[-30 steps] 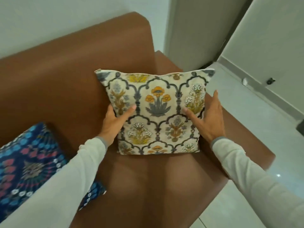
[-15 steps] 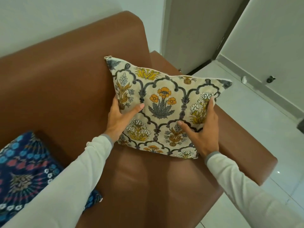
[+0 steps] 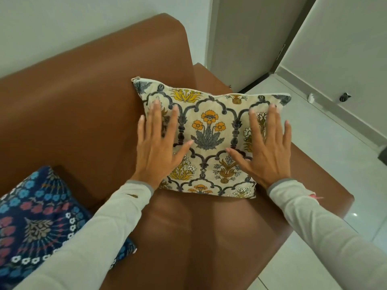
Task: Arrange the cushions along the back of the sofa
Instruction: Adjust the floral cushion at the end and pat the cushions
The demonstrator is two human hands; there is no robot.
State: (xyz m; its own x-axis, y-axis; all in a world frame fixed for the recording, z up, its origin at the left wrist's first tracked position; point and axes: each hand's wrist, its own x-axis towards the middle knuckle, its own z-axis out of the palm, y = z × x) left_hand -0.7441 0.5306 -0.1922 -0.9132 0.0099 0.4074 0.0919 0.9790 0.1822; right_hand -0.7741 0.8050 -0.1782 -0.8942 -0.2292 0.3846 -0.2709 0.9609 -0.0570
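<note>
A cream cushion (image 3: 209, 130) with orange and yellow flowers and grey arches leans against the backrest at the right end of the brown leather sofa (image 3: 88, 105). My left hand (image 3: 157, 147) lies flat on its left part, fingers spread. My right hand (image 3: 268, 147) lies flat on its right part, fingers spread too. Neither hand grips the fabric. A dark blue cushion (image 3: 37, 222) with blue, pink and white flowers rests at the lower left on the seat, partly covered by my left sleeve.
The sofa's right armrest (image 3: 314, 174) runs just beyond the cream cushion. White tiled floor (image 3: 335, 143) lies to the right, with a white wall and skirting behind it. A grey door or panel (image 3: 240, 38) stands behind the sofa's right end.
Both hands have let go of the cream cushion's sides and now press flat on its front. The cushion has settled back against the backrest.
</note>
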